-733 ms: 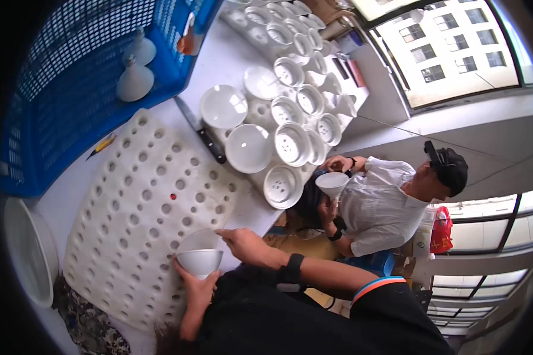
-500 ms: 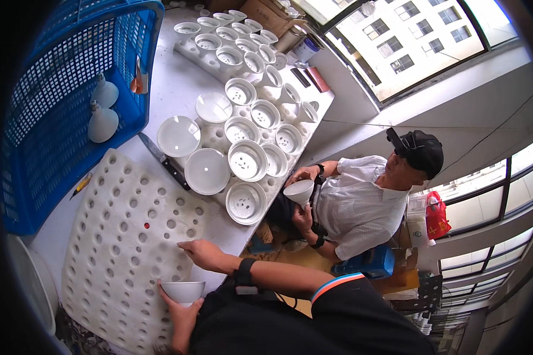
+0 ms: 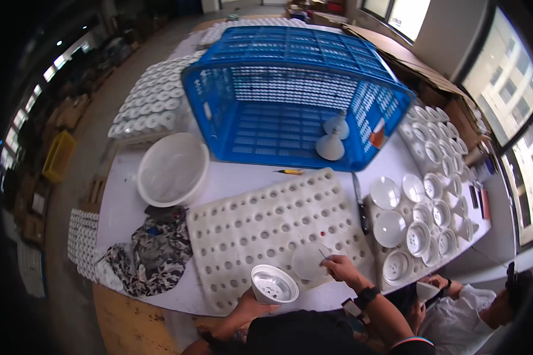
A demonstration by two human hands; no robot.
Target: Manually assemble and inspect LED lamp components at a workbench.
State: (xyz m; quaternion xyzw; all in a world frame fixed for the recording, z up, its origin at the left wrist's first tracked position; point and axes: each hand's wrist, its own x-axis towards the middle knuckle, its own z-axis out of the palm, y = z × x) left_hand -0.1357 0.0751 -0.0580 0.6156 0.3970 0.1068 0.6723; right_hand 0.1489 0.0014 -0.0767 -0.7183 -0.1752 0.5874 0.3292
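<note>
My left hand (image 3: 253, 306) is wrapped round a white lamp housing (image 3: 274, 285), its open side tilted up and small holes showing in its floor. In a pinch at the rim, my right hand (image 3: 343, 269) holds a round translucent lamp cover (image 3: 310, 261) just to the right of the housing. Both hands are over the near part of an off-white foam board (image 3: 266, 219) with rows of round holes. Whether the cover touches the board I cannot tell.
Behind the board lies a blue crate (image 3: 266, 161) on its side, with two white bulbs (image 3: 330, 148). Left are a white tub (image 3: 175, 204) and camouflage cloth (image 3: 157, 251). A knife (image 3: 361, 210), utility knife (image 3: 290, 172) and several housings (image 3: 417, 238) lie about. A co-worker (image 3: 462, 316) sits right, holding a white cone.
My view has swung left, bringing in the tub, cloth and whole crate. The housing in my left hand now shows its inside; my right hand still pinches the cover.
</note>
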